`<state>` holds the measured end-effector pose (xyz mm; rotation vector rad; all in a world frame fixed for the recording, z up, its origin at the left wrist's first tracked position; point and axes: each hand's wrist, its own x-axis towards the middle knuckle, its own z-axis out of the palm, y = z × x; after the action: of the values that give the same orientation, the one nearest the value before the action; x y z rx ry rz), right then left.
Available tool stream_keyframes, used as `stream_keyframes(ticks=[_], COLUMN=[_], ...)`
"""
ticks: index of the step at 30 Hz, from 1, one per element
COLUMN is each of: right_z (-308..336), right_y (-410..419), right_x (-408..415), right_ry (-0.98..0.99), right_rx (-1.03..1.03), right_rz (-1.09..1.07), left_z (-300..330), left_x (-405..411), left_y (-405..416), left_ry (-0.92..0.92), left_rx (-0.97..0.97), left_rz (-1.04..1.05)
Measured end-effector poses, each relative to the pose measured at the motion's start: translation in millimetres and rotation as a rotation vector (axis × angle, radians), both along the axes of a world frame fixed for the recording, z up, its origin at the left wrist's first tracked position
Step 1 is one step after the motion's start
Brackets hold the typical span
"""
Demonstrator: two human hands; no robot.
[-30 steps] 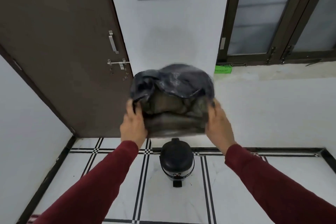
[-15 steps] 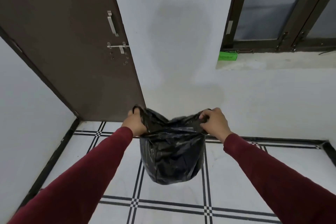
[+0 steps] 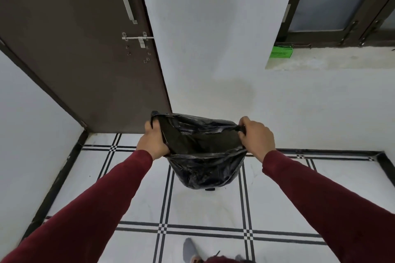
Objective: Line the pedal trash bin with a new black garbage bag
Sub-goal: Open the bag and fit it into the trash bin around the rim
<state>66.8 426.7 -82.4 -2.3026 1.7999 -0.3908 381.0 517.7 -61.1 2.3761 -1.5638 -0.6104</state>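
Garbage bag (image 3: 205, 168) is held mouth-open, its rim pinched by left hand (image 3: 152, 142) and right hand (image 3: 257, 137). Bin is mostly hidden beneath, probably; next, lid must be raised and bag lowered in.

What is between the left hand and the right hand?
The head view shows the open mouth of the black garbage bag, stretched between the left hand and the right hand; nothing else.
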Motion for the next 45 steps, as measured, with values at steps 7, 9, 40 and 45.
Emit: stream_keyframes(ticks=[7, 9, 40, 45], right_z=[-30.8, -37.1, -121.6, -141.4], right_y=[-8.6, -7.8, -96.4, -108.9], right_x=[31.8, 35.0, 45.9, 53.0], right_ry=[-0.145, -0.175, -0.283, -0.472], right_rx=[0.202, 0.232, 0.432, 0.406], right_rz=[-0.138, -0.175, -0.234, -0.361], left_z=[-28.4, -35.9, -124.7, -137.3], left_x=[12.7, 12.2, 13.0, 2.5], left_y=[-15.6, -18.9, -108.3, -123.4], left_ry=[-0.045, -0.069, -0.005, -0.007], left_rx=[0.090, 0.099, 0.289, 0.168], left_rz=[-0.136, -0.154, -0.094, -0.043])
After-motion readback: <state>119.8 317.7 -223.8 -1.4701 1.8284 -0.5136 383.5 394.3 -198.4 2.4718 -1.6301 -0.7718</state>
